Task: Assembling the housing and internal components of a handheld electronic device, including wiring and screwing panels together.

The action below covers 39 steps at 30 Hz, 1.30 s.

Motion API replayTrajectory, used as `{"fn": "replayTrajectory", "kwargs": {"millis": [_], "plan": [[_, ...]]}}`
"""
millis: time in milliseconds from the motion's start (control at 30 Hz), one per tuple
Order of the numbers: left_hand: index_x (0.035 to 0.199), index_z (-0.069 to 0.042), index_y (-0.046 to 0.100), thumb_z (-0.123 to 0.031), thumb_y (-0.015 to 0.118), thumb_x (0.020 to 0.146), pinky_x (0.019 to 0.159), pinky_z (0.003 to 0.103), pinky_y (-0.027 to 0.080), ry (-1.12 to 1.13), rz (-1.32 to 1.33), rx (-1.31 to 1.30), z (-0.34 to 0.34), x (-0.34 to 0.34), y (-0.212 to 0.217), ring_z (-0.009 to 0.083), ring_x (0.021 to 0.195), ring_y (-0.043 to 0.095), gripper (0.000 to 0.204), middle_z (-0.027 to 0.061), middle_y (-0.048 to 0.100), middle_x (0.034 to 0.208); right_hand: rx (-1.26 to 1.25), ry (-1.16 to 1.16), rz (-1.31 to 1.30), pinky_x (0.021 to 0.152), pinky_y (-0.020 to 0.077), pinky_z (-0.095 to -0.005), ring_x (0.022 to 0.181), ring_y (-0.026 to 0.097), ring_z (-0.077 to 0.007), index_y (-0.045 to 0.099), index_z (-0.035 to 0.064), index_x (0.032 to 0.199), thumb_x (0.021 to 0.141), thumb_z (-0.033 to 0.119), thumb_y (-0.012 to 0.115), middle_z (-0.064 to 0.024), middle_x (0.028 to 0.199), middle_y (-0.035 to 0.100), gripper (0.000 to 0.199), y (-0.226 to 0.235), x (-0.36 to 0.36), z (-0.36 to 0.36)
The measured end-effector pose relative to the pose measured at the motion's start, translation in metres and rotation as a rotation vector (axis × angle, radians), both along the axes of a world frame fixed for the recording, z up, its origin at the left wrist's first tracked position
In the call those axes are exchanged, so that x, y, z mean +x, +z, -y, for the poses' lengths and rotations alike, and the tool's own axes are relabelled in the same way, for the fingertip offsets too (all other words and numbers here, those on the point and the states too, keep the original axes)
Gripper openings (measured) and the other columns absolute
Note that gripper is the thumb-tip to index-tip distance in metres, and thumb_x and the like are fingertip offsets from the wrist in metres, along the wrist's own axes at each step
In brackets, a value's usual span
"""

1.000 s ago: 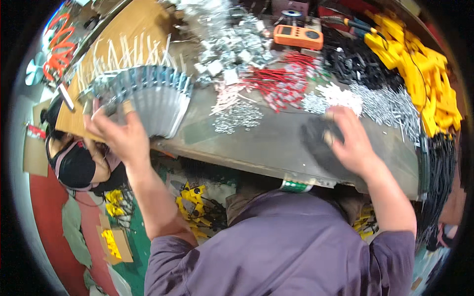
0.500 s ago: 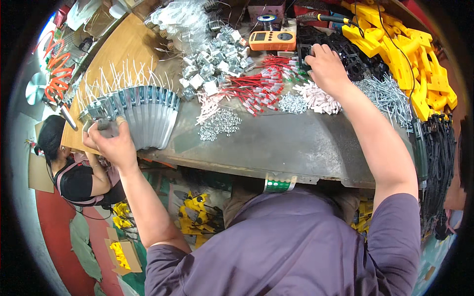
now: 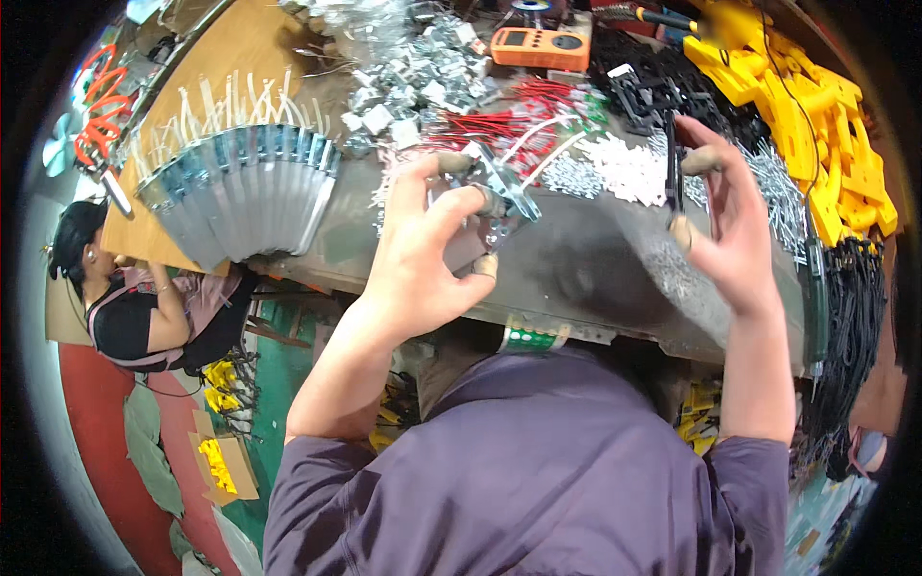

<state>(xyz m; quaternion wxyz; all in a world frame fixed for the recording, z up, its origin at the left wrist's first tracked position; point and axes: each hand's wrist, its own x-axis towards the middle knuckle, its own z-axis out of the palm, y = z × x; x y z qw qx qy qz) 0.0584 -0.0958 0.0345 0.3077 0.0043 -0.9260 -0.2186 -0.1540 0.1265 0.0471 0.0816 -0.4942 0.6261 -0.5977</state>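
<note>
My left hand (image 3: 415, 254) is closed on a shiny metal bracket piece (image 3: 516, 190) with white wires and a grey plate part, raised above the near middle of the table. Between the thumb and fingers of my right hand (image 3: 738, 226) stands a thin black plastic part (image 3: 673, 168), held upright. The two pieces are apart. At the left, a fanned row of grey metal plates (image 3: 254, 197) with white wires lies along the table. Fingertip covers show on both hands. Part of the bracket piece is hidden by my left fingers.
Beyond my hands lie piles of white pegs (image 3: 619, 171), red-wired parts (image 3: 495, 125), metal brackets (image 3: 423, 82) and black plastic parts (image 3: 634, 86). An orange meter (image 3: 540, 48) stands behind. Yellow housings (image 3: 807, 115) and black cables (image 3: 850, 326) fill the right. Another person (image 3: 144, 298) sits at left.
My left hand has lifted a bracket piece from the fanned row and brought it right. My right hand has come back from the black pile, now holding a black plastic part.
</note>
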Motion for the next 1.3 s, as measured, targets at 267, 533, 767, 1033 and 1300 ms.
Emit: {"fn": "replayTrajectory", "kwargs": {"millis": [267, 533, 767, 1033, 1300], "plan": [[0.096, -0.01, 0.06, -0.002, 0.073, 0.052, 0.094, 0.047, 0.04, -0.272, 0.053, 0.035, -0.035, -0.029, -0.004, 0.0386, 0.112, 0.044, 0.047, 0.0175, 0.044, 0.122, -0.004, -0.136, -0.201, 0.107, 0.0335, -0.0413, 0.128, 0.044, -0.0293, 0.038, 0.0008, 0.131, 0.064, 0.002, 0.072, -0.0195, 0.136, 0.046, 0.075, -0.012, 0.026, -0.036], [0.102, -0.009, 0.056, -0.002, 0.071, 0.054, 0.093, 0.045, 0.043, -0.499, 0.195, 0.078, -0.043, -0.057, -0.007, 0.0402, 0.114, 0.044, 0.05, 0.018, 0.045, 0.121, 0.031, 0.206, 0.351, 0.109, 0.0304, -0.0407, 0.131, 0.042, -0.0268, 0.034, 0.0027, 0.138, 0.067, 0.017, 0.078, -0.0176, 0.139, 0.046, 0.086, -0.046, 0.014, -0.049], [0.118, -0.004, 0.047, -0.007, 0.069, 0.058, 0.102, 0.051, 0.035, -0.491, 0.383, 0.059, -0.051, -0.064, -0.021, 0.0443, 0.122, 0.039, 0.064, 0.0236, 0.04, 0.129, 0.425, 0.175, -0.154, 0.106, 0.037, -0.0411, 0.127, 0.044, -0.0397, 0.044, 0.0003, 0.123, 0.072, 0.007, 0.072, -0.0229, 0.139, 0.042, 0.059, -0.063, 0.028, -0.045], [0.131, 0.003, 0.033, -0.013, 0.073, 0.064, 0.105, 0.054, 0.031, -0.476, 0.4, 0.086, -0.069, -0.074, -0.027, 0.043, 0.123, 0.041, 0.08, 0.0264, 0.04, 0.133, 0.557, 0.307, -0.084, 0.111, 0.0304, -0.0419, 0.137, 0.032, -0.039, 0.033, -0.0025, 0.137, 0.077, 0.016, 0.072, -0.0265, 0.146, 0.031, 0.074, -0.041, 0.016, -0.054], [0.124, 0.003, 0.037, -0.026, 0.084, 0.06, 0.092, 0.047, 0.04, -0.273, 0.327, 0.056, -0.08, -0.079, -0.034, 0.0398, 0.107, 0.05, 0.085, 0.0229, 0.05, 0.116, 0.244, -0.489, 0.024, 0.096, 0.0431, -0.0387, 0.116, 0.054, -0.0286, 0.044, -0.0022, 0.132, 0.078, 0.029, 0.074, -0.02, 0.126, 0.055, 0.068, -0.002, -0.151, -0.023]]}}
